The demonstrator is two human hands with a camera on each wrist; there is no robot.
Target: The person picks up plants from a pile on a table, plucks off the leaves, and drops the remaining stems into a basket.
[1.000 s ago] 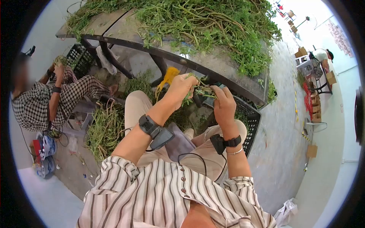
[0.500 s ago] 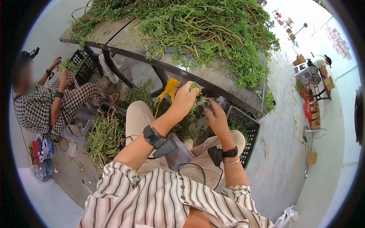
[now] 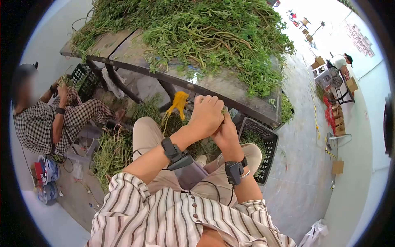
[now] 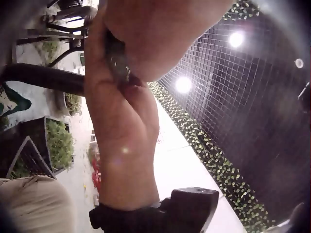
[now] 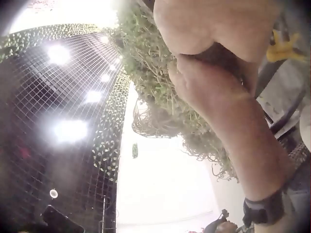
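Observation:
Both hands are together in front of the table edge. In the head view my left hand [image 3: 206,115] curls its fingers over the top of a small bunch of green stems [image 3: 223,110], mostly hidden. My right hand [image 3: 225,133] grips from below, touching the left; its fingers are largely covered. Between the palms in the left wrist view shows a dark green bit of the bunch [image 4: 119,63]. The right wrist view has the left hand [image 5: 199,82] against the right [image 5: 218,24], the bunch out of sight. A large heap of leafy stems [image 3: 214,37] covers the table [image 3: 123,47].
A black crate [image 3: 269,154] with greens stands by the right knee. Piled stems [image 3: 113,154] lie on the floor at left, near a seated person [image 3: 37,119] in checks. A yellow cloth-like thing [image 3: 179,103] hangs below the table edge. Another person [image 3: 340,64] is far right.
My hands have come together; the right moved up against the left, whose fingers now fold over the bunch. The bunch, visible before, is mostly covered. The seated person's hands have come closer together.

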